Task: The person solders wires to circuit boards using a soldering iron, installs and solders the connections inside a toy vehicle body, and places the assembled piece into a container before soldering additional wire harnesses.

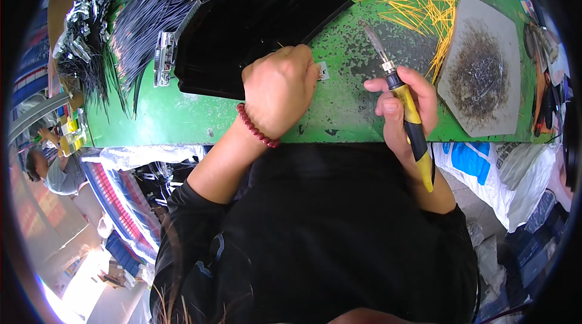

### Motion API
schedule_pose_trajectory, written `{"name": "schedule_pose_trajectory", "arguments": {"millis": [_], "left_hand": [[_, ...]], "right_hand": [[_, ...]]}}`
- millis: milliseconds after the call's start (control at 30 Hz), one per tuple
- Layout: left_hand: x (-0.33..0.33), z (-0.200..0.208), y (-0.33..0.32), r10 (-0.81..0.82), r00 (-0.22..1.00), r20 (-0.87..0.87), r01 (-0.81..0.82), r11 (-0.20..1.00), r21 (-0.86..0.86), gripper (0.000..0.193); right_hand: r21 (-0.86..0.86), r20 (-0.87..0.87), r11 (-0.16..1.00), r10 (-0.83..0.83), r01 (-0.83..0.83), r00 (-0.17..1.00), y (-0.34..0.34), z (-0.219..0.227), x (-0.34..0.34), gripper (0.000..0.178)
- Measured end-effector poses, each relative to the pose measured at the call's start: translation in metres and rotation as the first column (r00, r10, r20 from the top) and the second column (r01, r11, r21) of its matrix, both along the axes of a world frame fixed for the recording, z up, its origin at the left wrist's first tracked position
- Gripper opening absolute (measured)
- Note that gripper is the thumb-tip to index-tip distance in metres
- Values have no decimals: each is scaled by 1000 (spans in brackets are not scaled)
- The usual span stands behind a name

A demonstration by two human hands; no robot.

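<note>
My right hand point(407, 102) is wrapped round a yellow and black soldering iron point(414, 124), its metal tip pointing up and away over the worn green tabletop. My left hand point(280, 84), with a dark red bead bracelet point(254, 127) at the wrist, is closed in a fist over the table. Its fingertips are turned under, so what they hold, if anything, is hidden. A small pale piece point(324, 71) shows right beside the knuckles; I cannot tell whether the fingers touch it. Just beyond and left of that hand lies a large black plastic housing point(221, 39).
Thin yellow wires point(418, 11) lie scattered at the far right, beside a grey, scorched board point(476, 39). Bundles of dark wires point(148, 27) cover the far left. Pliers-like hand tools point(542, 93) lie at the right edge. Another person point(57, 172) is at the left.
</note>
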State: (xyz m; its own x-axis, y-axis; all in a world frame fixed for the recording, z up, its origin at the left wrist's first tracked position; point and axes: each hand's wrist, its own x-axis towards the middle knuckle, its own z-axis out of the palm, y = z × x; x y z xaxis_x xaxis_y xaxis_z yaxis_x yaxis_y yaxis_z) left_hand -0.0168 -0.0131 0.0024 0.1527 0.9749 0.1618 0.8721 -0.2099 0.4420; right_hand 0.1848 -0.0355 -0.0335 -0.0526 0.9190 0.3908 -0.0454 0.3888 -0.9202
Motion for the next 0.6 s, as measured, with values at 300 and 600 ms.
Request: {"name": "schedule_pose_trajectory", "arguments": {"millis": [300,600], "left_hand": [[6,-4,4,-23,995,97,29,998,-62,12],[-1,-2,1,23,993,119,-10,994,-108,14]], "right_hand": [[-85,101,996,-12,20,995,-5,16,24,49],[-154,75,871,-461,467,884,-39,24,127,25]]}}
